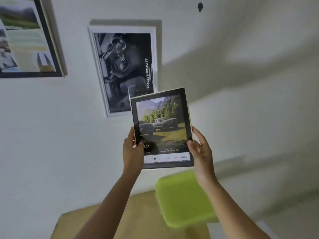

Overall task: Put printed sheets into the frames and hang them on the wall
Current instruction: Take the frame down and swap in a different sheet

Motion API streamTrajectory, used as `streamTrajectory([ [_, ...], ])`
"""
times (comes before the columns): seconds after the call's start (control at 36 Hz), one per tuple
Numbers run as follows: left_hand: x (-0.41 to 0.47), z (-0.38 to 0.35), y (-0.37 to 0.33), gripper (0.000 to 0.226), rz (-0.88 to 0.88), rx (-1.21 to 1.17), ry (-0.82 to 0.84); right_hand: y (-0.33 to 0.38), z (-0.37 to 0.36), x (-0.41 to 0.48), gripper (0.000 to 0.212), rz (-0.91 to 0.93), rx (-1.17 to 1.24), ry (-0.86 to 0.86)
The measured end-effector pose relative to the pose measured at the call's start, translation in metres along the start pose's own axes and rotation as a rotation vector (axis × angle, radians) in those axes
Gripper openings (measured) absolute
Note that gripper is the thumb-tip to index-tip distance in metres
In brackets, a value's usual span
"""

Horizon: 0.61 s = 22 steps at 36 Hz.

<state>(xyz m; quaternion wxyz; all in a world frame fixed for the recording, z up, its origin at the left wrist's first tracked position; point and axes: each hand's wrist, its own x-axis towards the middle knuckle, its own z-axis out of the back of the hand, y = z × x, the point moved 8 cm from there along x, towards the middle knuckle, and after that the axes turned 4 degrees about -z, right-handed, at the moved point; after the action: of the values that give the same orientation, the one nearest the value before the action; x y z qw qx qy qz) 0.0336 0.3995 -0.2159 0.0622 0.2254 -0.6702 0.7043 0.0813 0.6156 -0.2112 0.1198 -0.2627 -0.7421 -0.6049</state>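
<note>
White wall [51, 135] filled the background. We held the black frame [162, 130] up in front of it with both hands. Left hand [133, 152] gripped the lower left edge, with the thumb curled over the front border and the fingers behind. Right hand [201, 149] gripped the lower right edge, thumb on the front, fingers along the side. Most of the frame stood above the grip, upright and slightly tilted. Inside it sat a printed sheet [161, 121] showing two trucks. Up-left of the grip a white frame [120, 71] hung on the wall, its lower right corner hidden behind the held frame. Farther up-left hung another dark frame [25, 40]. Well above the grip, a dark hook [200, 6] sat on the wall. Below the grip we saw a green seat [183, 199] and a wooden surface [138, 218].
</note>
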Motion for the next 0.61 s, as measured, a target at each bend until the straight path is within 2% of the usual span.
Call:
streamTrajectory([
  [0.11,-0.042,0.06,0.022,0.054,0.041,0.176,-0.03,-0.028,-0.039,-0.071,0.035,-0.041,-0.111,-0.016],
  [0.17,-0.061,0.081,0.02,0.05,0.01,0.18,-0.037,-0.036,-0.057,-0.1,0.037,-0.05,-0.181,-0.016],
  [0.25,-0.081,0.093,0.015,0.051,-0.014,0.183,0.029,-0.044,-0.083,-0.135,0.037,0.033,-0.36,0.02],
  [0.33,-0.094,0.097,0.017,0.058,0.033,0.103,0.095,-0.052,-0.108,-0.164,0.039,0.109,-0.492,0.107],
  [0.44,-0.109,0.121,0.032,0.067,0.147,0.029,-0.04,-0.059,-0.135,-0.198,0.053,0.173,-0.622,0.222],
  [0.61,-0.129,0.156,0.058,0.056,0.155,-0.004,-0.175,-0.077,-0.163,-0.228,0.043,0.164,-0.648,0.381],
])
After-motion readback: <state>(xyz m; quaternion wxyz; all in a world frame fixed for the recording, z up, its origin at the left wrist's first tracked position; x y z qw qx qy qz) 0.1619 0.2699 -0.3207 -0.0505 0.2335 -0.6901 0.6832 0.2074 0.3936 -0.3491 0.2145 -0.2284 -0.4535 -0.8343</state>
